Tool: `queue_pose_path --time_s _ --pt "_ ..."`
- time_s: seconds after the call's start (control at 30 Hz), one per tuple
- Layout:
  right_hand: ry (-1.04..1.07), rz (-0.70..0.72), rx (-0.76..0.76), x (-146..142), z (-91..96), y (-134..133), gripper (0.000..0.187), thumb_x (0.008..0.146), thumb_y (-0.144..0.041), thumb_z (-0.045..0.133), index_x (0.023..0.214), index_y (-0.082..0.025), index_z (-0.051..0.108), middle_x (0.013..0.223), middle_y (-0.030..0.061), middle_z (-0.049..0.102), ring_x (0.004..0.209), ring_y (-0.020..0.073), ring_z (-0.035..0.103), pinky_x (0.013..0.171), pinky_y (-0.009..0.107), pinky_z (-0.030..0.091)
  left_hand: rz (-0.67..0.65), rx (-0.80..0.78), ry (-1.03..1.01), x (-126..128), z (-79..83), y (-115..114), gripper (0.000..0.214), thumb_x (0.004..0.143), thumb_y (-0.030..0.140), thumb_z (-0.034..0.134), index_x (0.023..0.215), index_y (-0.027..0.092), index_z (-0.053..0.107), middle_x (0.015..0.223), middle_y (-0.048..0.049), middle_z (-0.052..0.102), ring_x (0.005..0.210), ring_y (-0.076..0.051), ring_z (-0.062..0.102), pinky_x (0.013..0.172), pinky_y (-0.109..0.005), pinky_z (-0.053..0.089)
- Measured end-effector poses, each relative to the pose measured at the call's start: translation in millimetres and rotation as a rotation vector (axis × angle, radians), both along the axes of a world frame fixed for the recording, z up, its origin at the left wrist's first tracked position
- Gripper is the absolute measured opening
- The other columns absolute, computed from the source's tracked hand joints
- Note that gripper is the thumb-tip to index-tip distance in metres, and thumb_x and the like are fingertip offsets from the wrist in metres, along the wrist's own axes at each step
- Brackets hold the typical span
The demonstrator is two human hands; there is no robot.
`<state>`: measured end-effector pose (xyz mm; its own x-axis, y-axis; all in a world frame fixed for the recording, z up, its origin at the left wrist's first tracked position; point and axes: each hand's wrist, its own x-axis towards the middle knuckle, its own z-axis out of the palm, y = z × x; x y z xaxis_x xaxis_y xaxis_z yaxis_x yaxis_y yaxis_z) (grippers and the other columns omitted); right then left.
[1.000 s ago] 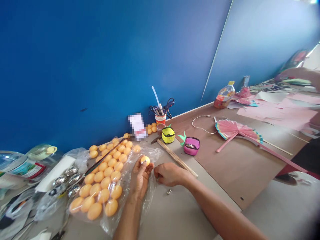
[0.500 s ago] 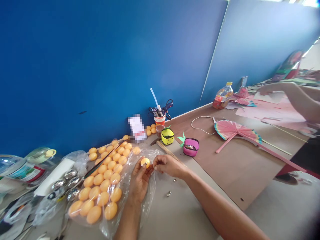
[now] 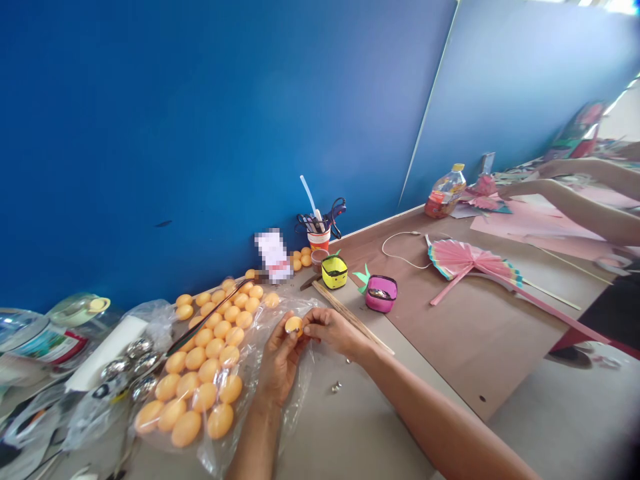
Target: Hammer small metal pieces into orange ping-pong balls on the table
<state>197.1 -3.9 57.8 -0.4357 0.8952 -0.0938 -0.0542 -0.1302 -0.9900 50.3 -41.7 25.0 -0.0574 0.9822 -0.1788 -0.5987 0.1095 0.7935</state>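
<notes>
Near the lower centre of the frame, the left hand point(image 3: 280, 363) grips a small orange ball point(image 3: 293, 324) between its fingers, above the desk point(image 3: 373, 427). A tiny silvery bit seems to sit at the ball's near side, though it is too small to make out well. The right hand point(image 3: 337, 333) meets the ball from the right, its fingers drawn together at the edge; I cannot tell whether they pinch anything.

Left of the hands, many more orange balls point(image 3: 204, 397) lie in rows in and around a clear bag point(image 3: 265, 347), with a dark strap point(image 3: 213, 313) across them. A few silver pieces point(image 3: 337, 387) rest on the desk below the right hand.

Wooden sticks point(image 3: 353, 316) lie slantwise behind that hand, near a yellow basket point(image 3: 334, 280) and a purple basket point(image 3: 381, 303) at centre. Beyond them, a cup point(image 3: 319, 239) of pens stands by the blue wall point(image 3: 200, 133). At right lies a pink fan point(image 3: 455, 259); at upper right, another person's arms point(image 3: 575, 203) reach over pink paper point(image 3: 530, 223).
</notes>
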Motion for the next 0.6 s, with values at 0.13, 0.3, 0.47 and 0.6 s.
queue_pose_path --time_s 0.13,0.3,0.47,0.6 --pt "-0.045 -0.008 -0.015 -0.4 -1.4 0.5 0.005 0.074 -0.019 0.064 0.071 -0.017 0.060 0.060 -0.0047 0.055 0.058 0.0112 0.046 0.059 0.024 0.037 -0.011 -0.006 0.002 0.1 -0.6 0.2 0.049 0.066 0.025 0.086 0.113 0.021 0.071 0.093 -0.0031 0.073 0.084 -0.017 0.068 0.086 -0.033 0.053" --pt "-0.085 -0.008 -0.014 0.0 -1.2 0.5 0.005 0.073 -0.017 0.063 0.070 -0.018 0.059 0.059 -0.0051 0.055 0.057 0.0106 0.044 0.057 0.023 0.035 -0.016 -0.010 0.012 0.1 -0.7 0.3 0.050 0.066 0.026 0.086 0.113 0.021 0.071 0.097 -0.0036 0.073 0.086 -0.018 0.068 0.087 -0.034 0.053" --pt "-0.150 -0.022 -0.026 0.9 2.5 -0.7 0.006 0.072 -0.017 0.063 0.068 -0.018 0.059 0.057 -0.0052 0.053 0.055 0.0106 0.043 0.055 0.023 0.033 -0.019 -0.020 0.034 -0.2 -1.4 0.0 0.050 0.064 0.027 0.087 0.112 0.022 0.072 0.099 -0.0032 0.073 0.087 -0.018 0.067 0.088 -0.034 0.053" --pt "-0.185 -0.038 -0.040 1.2 7.3 -1.5 0.006 0.071 -0.017 0.063 0.067 -0.018 0.058 0.055 -0.0062 0.050 0.053 0.0093 0.040 0.051 0.022 0.030 -0.006 -0.024 0.070 1.0 -1.9 0.0 0.054 0.062 0.030 0.088 0.113 0.022 0.071 0.099 -0.0032 0.073 0.087 -0.018 0.067 0.088 -0.035 0.053"
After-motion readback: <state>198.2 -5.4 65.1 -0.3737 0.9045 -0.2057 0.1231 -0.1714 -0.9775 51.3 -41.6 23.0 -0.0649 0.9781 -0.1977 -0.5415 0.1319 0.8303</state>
